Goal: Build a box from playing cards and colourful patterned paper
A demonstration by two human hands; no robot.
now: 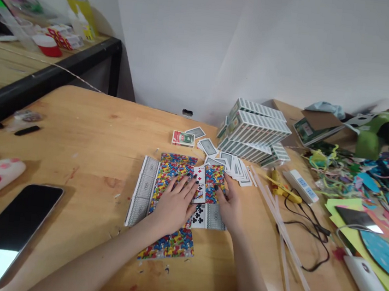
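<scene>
With the card panel (162, 178) steadied under the spread left hand (173, 205), a patterned piece (213, 177) at two o'clock is pinched by the right hand (230, 205) — alignment, seemingly, calling for even pressure.

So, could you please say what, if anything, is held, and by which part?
The right hand seems to pinch a colourful patterned piece at its right edge; the left hand rests flat.

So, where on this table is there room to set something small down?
Bare wood shows on the table between the black stick and the red card box, and between the phone and the laid-out cards by the left hand. The right side is crowded: striped boxes, pale sticks, a yellow corded tool, a power strip and coloured paper.
</scene>
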